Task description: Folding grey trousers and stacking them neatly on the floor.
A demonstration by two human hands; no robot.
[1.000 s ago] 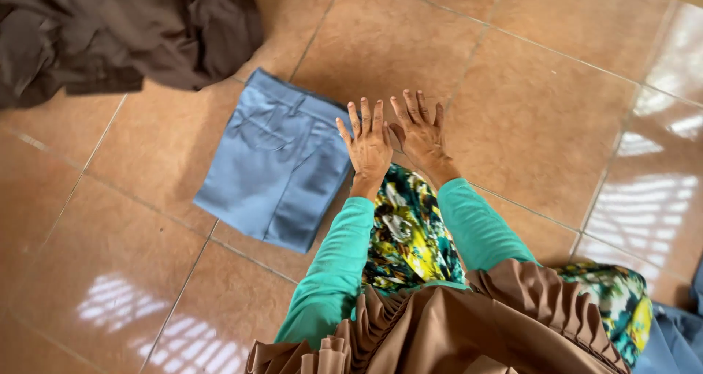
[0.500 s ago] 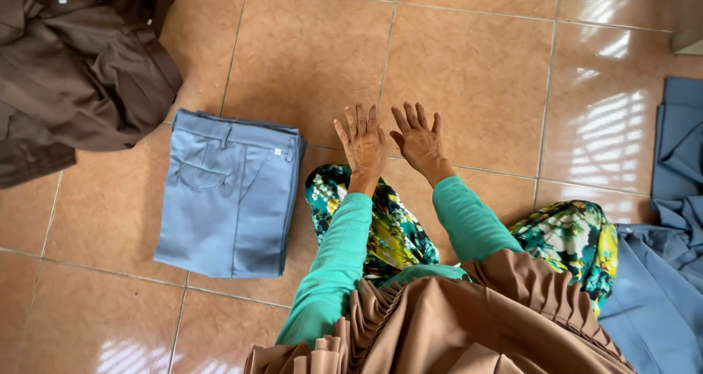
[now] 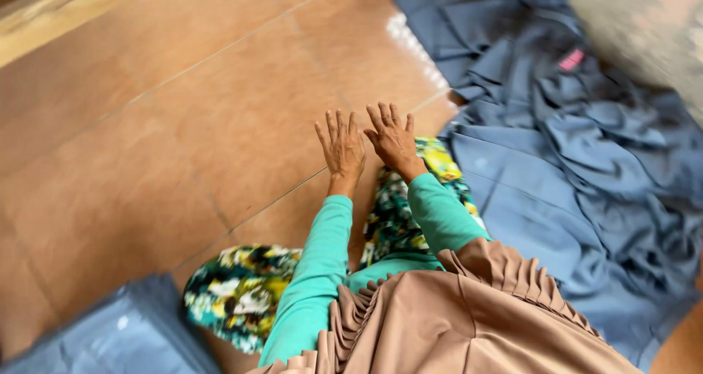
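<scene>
The glossy orange-brown tiled floor [image 3: 183,147] fills most of the view, with pale grout lines that cross it at an angle. On its right side lies the large crumpled heap of blue-grey cloth garments [image 3: 578,162], spread loosely from the top of the picture down to the lower right corner, with many soft folds and a small pink label [image 3: 572,59] near the top. This heap is the thing nearest to the hands; its near edge lies just beside the person's knee and the right hand.

In my judgement this cloth is light and fully soft. It will not keep any shape when it is lifted, it will hang down and drag the pieces around it, and on the smooth tile it can slide easily. A good place to take it seems to be a firm edge or a seam near the left border of the heap, not the loose middle folds.

At the lower left corner a folded blue-grey piece [image 3: 110,337] rests on the floor, blurred, well apart from the hands.

The person sits on the floor in green sleeves, a pleated tan head cloth [image 3: 469,323] and a flowered green and yellow skirt [image 3: 395,213].

The left hand [image 3: 341,148] and the right hand [image 3: 394,140] are side by side, raised, palms down; each grip is spread with fingers apart and holds nothing.
</scene>
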